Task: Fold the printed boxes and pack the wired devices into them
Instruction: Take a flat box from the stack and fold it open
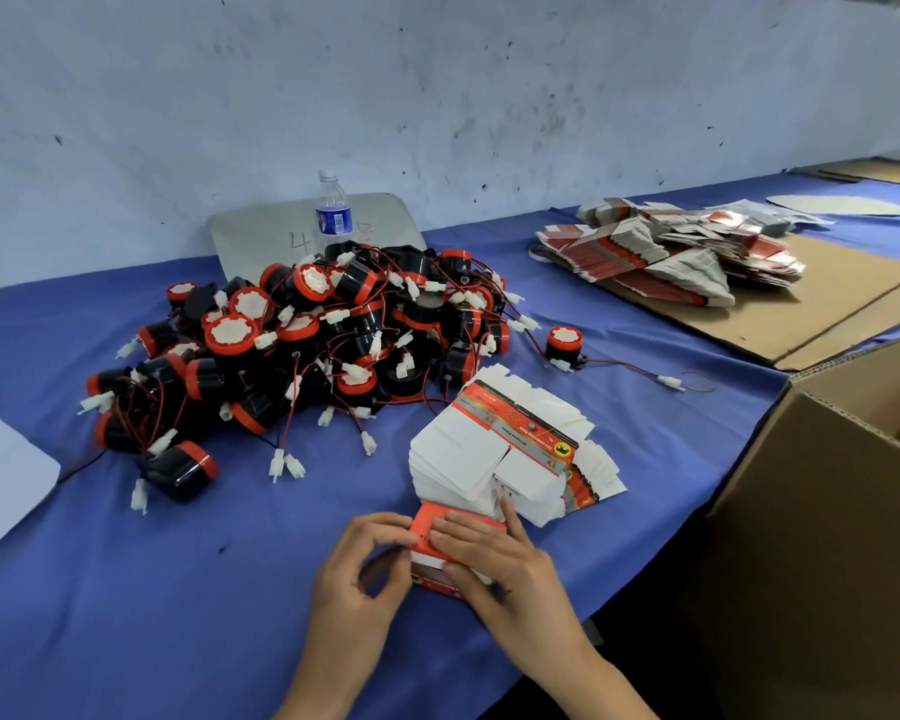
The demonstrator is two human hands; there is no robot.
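Note:
A small red and white printed box (427,532) stands on the blue cloth near the front edge, folded up. My left hand (359,574) grips its left side with curled fingers. My right hand (494,558) lies over its top and right side, fingers curled round it. Just behind it sits a stack of flat printed box blanks (494,459). A large heap of black and red round wired devices (302,345) with white plugs covers the table's middle left. One device (562,345) stands apart to the right, its wire trailing.
An open brown carton (832,511) stands at the right. More flat box blanks (666,257) are piled on cardboard sheets (801,314) at the back right. A water bottle (333,210) stands by the wall behind the heap. A white sheet (1,475) lies at the left edge.

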